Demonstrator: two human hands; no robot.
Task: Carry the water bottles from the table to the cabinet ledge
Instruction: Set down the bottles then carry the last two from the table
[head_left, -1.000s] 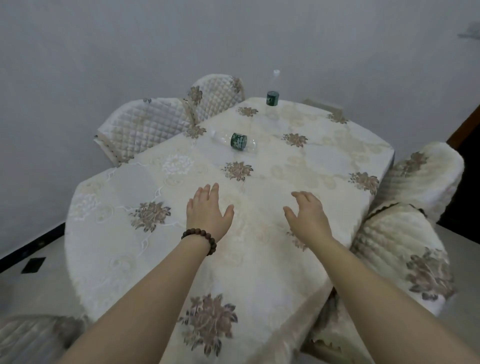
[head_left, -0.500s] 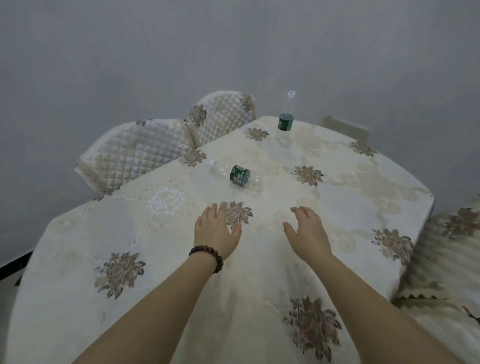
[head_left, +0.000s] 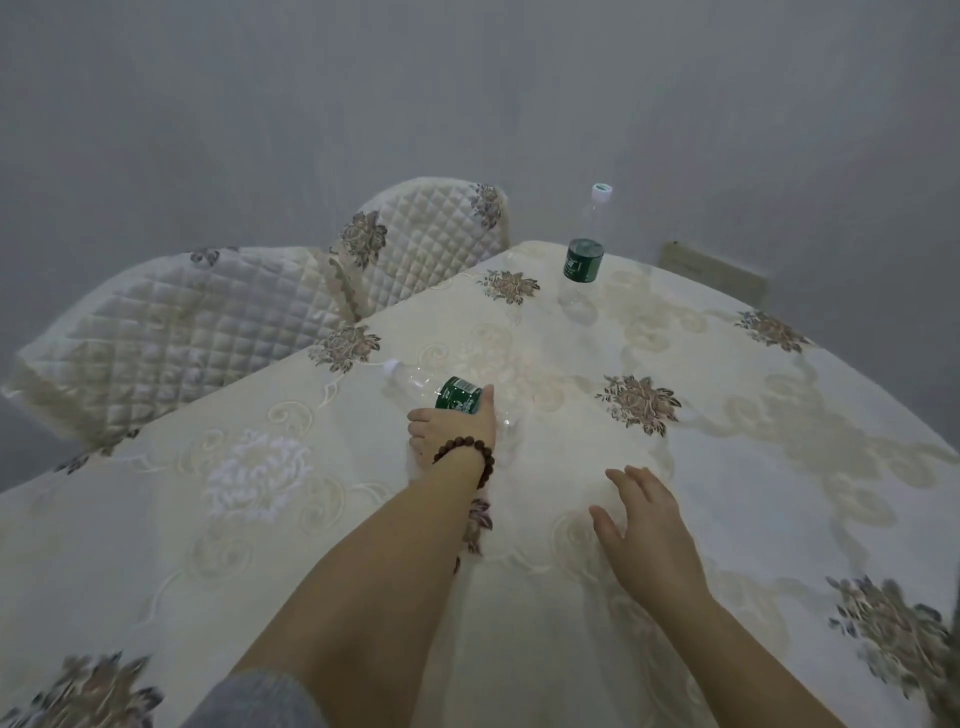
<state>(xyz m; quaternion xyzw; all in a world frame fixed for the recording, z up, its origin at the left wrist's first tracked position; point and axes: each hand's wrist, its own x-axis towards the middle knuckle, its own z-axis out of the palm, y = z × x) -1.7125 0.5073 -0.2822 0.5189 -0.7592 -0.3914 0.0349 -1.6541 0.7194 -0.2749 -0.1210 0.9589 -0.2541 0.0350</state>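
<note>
lying on its side on the tabletop (head_left: 727, 467), the near bottle (head_left: 441, 389) looks clear, thin and nearly empty, so it should feel very light and squash a bit if you squeeze hard. it is round and smooth, so it could roll or slip. the green label in the middle looks like the best place to hold it. the left hand (head_left: 457, 431) sits on that spot now, its grip curled round the label, thumb on the right side, though the bottle is not yet lifted. the right hand (head_left: 644, 525) is nearer, its grip wide and holding nothing. the far bottle (head_left: 584, 260) stands upright, well apart from both hands.
</note>
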